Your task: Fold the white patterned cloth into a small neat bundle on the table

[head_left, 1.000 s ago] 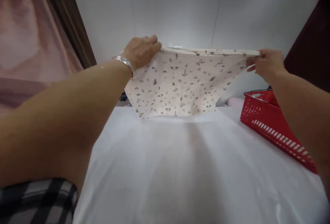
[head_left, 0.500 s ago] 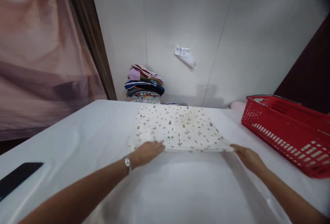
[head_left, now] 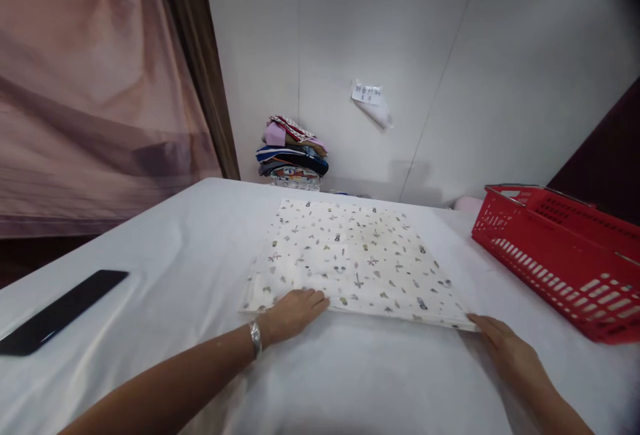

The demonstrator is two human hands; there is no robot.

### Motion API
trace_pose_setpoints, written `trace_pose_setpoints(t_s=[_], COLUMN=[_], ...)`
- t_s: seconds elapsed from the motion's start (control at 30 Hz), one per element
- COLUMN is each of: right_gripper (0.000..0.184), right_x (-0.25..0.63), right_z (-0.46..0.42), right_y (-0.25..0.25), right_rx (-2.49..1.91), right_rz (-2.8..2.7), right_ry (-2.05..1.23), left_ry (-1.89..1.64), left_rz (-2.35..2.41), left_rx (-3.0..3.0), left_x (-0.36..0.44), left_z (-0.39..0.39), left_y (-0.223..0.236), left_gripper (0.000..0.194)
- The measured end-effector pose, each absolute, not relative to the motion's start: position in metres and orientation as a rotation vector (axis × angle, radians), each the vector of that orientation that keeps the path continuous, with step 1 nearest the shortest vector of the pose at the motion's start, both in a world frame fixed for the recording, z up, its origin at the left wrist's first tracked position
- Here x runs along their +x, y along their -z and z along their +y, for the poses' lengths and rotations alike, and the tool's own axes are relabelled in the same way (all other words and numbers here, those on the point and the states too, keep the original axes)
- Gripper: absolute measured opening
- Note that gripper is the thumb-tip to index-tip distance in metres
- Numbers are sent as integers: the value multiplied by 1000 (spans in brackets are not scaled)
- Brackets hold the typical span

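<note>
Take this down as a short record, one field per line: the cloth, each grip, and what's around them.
Cloth: white, small scattered motifs, spread on the white-covered table
Left grip: on the cloth's near edge, left of its middle; silvery bracelet at the wrist
Right grip: at the cloth's near right corner
Table left: flat black object
Table right: red slotted basket
Beyond far edge: stack of fabrics
Wall: handwritten note
Far left: pink curtain

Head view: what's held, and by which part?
Patterned white cloth: right hand pinches its near right corner; left hand lies on its near edge, grip unclear.
</note>
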State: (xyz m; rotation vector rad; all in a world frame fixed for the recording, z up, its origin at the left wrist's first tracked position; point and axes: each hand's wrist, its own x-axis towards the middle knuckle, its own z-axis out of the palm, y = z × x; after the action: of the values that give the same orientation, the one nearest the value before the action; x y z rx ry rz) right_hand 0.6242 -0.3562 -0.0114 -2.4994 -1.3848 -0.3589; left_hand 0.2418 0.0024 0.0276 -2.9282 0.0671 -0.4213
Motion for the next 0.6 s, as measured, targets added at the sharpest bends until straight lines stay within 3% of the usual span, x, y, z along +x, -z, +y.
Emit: trace_pose_setpoints(t_s=[0.23, 0.37, 0.47, 0.6], right_gripper=[42, 58, 65, 56], right_x=[617, 617, 580, 490], right_z=[-369, -361, -326, -237], right_y=[30, 37, 28, 1], right_rx=[-2295, -2314, -2270, -2034], right_rz=[-1487, -1526, -1714, -2079], right_ry=[340, 480, 493, 268], left_ry=[458, 469, 519, 528], left_rz=[-104, -227, -297, -373], left_rx=[-2989, -3038, -3062, -3073], left_x=[237, 237, 237, 238], left_z=[-9, -15, -18, -21], left_y=[-19, -11, -7, -9], left_gripper=[28, 36, 41, 42])
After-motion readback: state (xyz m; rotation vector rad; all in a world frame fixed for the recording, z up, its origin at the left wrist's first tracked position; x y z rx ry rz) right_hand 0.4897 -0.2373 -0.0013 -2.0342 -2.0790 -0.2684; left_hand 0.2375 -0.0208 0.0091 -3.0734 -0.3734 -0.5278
